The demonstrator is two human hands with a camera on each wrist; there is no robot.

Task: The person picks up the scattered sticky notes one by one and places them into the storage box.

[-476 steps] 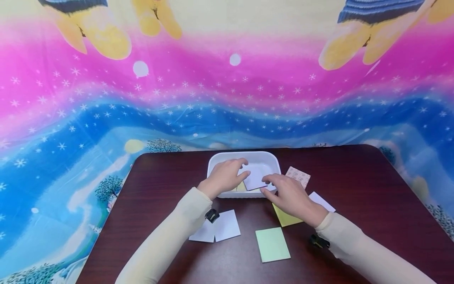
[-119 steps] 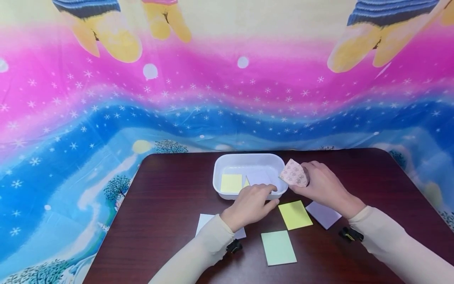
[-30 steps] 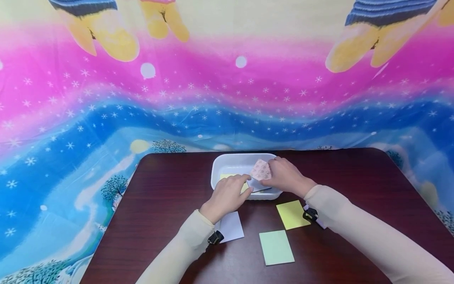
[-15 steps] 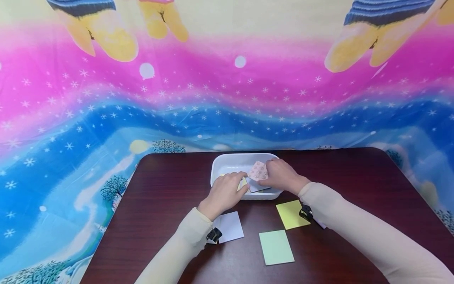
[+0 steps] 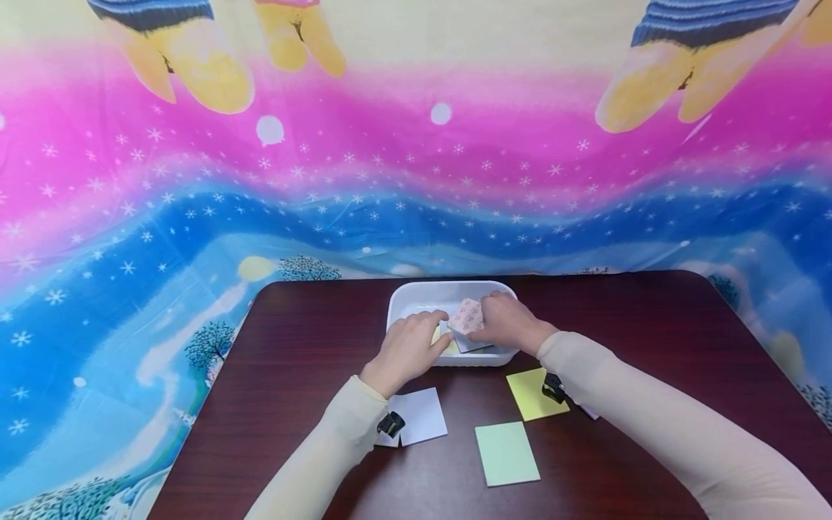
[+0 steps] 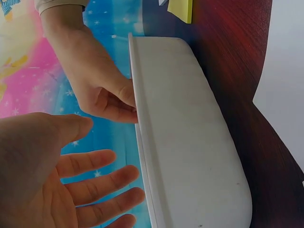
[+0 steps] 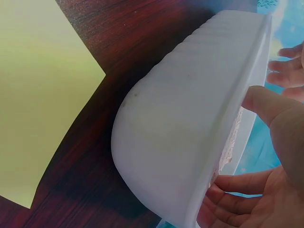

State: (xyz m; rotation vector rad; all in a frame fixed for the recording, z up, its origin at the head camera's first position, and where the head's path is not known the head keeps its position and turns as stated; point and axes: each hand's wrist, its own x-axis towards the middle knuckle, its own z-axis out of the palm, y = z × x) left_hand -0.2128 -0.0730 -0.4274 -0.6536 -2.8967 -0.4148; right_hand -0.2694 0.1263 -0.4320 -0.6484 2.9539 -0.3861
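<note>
— At the centre of the head view, below the middle: what is listed?
— One white rectangular tray with rounded corners, apparently plastic (image 5: 425, 295). Inside: one pale lilac square pad (image 5: 473, 346) and some yellow paper (image 5: 437, 334), partly hidden.
— Hands?
— Right hand (image 5: 510, 321), right of centre: thumb and fingers pinching one pale pink square pad with small printed figures (image 5: 468, 316), tilted, within the tray's opening, over the lilac pad; contact cannot be told. Left hand (image 5: 408, 347), left of centre: fingers spread, holding nothing.
— Handling note?
— Advised: level the pink pad, lower one edge first, loosen the pinch only once it lies supported; left fingers clear of its path.
— Remaining stock?
— Lower centre: one pale green square pad (image 5: 508, 453). Above it, slightly right: one bright yellow square pad (image 5: 528, 393), partly covered by the right wrist.
</note>
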